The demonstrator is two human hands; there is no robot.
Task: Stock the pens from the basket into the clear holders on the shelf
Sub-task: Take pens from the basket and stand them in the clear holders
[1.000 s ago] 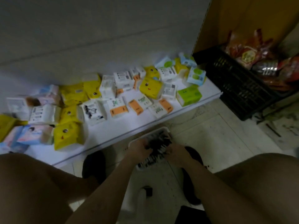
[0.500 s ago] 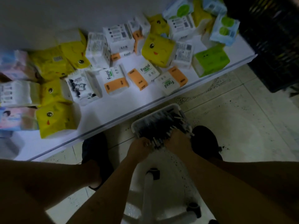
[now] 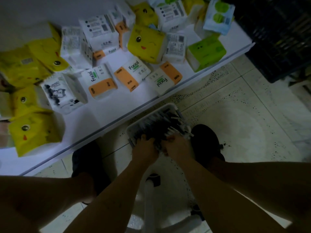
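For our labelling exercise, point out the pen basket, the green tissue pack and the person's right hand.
pen basket [image 3: 161, 109]: head view, far rim.
green tissue pack [image 3: 207, 50]: head view, top face.
right hand [image 3: 178, 148]: head view, back of the hand.

1. "Facial" runs in dark letters up the white half of the left white-and-orange tissue pack [image 3: 101, 83], near the front of the shelf [image 3: 104, 118].
2. "Facial" stands slantwise on the middle white-and-orange tissue pack [image 3: 133, 71].
3. "Facial" shows on the right white-and-orange tissue pack [image 3: 164, 79] (upside down from this view).
4. A smaller "Facial" sits on the rear white-and-orange tissue pack [image 3: 109, 52], behind the left one.
5. The white packs with barcodes [image 3: 99, 31] carry fine print too blurred to read, as are the small marks on the orange bands.
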